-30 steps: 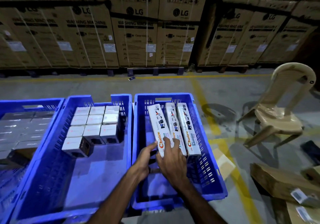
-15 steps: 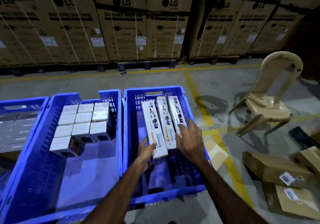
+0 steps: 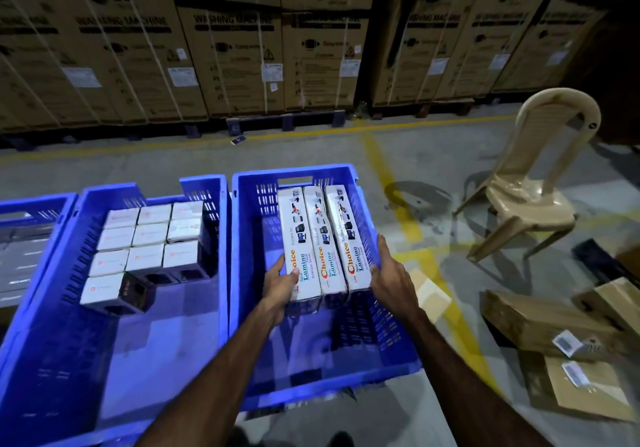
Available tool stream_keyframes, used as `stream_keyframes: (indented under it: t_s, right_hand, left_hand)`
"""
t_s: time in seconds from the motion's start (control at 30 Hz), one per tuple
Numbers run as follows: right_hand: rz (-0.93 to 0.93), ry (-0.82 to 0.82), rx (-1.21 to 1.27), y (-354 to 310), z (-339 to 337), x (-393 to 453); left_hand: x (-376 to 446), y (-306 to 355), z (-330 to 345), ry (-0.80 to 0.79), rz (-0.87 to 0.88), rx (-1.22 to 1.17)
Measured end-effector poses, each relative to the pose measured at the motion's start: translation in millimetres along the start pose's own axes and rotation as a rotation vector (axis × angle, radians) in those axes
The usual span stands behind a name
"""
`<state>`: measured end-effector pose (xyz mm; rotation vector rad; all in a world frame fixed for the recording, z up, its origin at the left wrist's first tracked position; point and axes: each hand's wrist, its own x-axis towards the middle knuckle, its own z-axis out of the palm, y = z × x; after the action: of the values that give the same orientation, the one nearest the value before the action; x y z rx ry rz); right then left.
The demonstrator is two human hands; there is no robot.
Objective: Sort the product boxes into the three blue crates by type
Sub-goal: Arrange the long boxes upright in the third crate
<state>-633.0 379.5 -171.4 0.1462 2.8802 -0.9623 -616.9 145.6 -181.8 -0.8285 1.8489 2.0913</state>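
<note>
Right crate (image 3: 249,273): blue, slotted walls; holds three long boxes (image 3: 327,239) side by side, lengthwise, along its right wall, their far ends near the far wall. Near half of the floor bare.
Long boxes: white tops printed "Choice Lumino"; all three touching each other in one row.
Left hand (image 3: 282,282): inside the right crate at the near left corner of the row; thumb lies on top of the leftmost box, fingers down its outer side, gripping that box.
Right hand (image 3: 391,278): against the right side of the row, fingers straight and pressed flat between the rightmost box and the crate's right wall; nothing enclosed.
Middle crate (image 3: 55,308): blue, just left of the right crate, walls touching or nearly so. Small white boxes (image 3: 149,239) packed in rows in its far half, one more (image 3: 110,292) at the near left of the block.
Left crate (image 3: 34,204): only its right part shows at the frame's left edge; pale flat boxes (image 3: 20,259) inside, too dim to read.
Floor: a tan chair (image 3: 530,187) to the right, loose cartons (image 3: 554,322) at the near right, yellow lines (image 3: 391,183).
Back: stacked washing-machine cartons (image 3: 235,48).
</note>
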Motion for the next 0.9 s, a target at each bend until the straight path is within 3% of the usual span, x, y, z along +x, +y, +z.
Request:
stream_keyframes:
  t_s: [0.7, 0.9]
  right_hand:
    - [-0.036, -0.086, 0.066, 2, -9, -2]
    - [-0.095, -0.117, 0.144, 9, -11, -4]
  left_hand:
    - [4, 1, 1, -0.052, -0.007, 0.101]
    - [7, 2, -17, -0.09, -0.076, 0.23]
